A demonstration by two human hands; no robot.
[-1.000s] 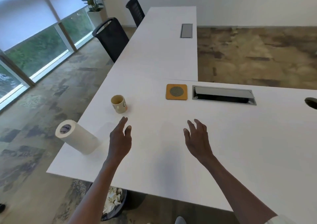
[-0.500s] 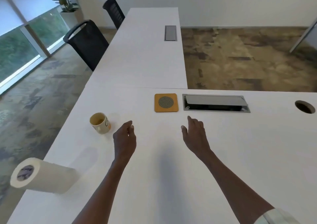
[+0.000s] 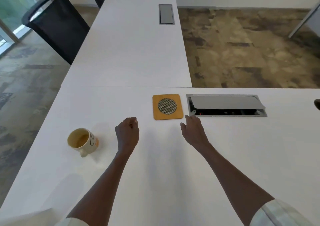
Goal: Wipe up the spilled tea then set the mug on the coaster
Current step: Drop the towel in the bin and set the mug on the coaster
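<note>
Landmark = the coaster (image 3: 167, 106). My left hand (image 3: 127, 135) hangs just short of it w/ fingers loosely curled, holding nothing; my right hand (image 3: 193, 132), near its right corner, is relaxed, index out, also w/o anything. The mug (image 3: 82, 140) stands upright well left of the coaster, a bit of tea inside. Risk, imo: no towel in either hand, so a careless left elbow could tip it; spill barely shows on the white tabletop (image 3: 173, 182). Beyond the coaster's right: cable box (image 3: 226, 105), lid raised. Further: black chair (image 3: 55, 26), patterned carpet (image 3: 251, 49).
</note>
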